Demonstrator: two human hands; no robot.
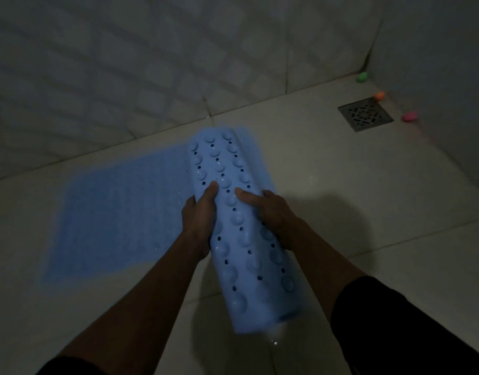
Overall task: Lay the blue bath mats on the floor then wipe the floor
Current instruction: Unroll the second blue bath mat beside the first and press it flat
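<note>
On the tiled floor (327, 185) at left, one blue bath mat (111, 212) is laid flat beside the wall (124, 77). Centre frame, a second mat, the rolled blue mat (241, 239), sucker side out, is held above the floor: left hand (199, 215) is curled round its left side, thumb on top; right hand (268, 209) is gripped on its right side. Far right, a metal floor drain (365, 114) is seen in the corner, with green (362, 76), orange (379, 95) and pink (409, 116) small objects near it.

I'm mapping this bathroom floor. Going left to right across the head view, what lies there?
Flat blue mat → left hand → rolled blue mat → right hand → floor drain → pink object.
</note>
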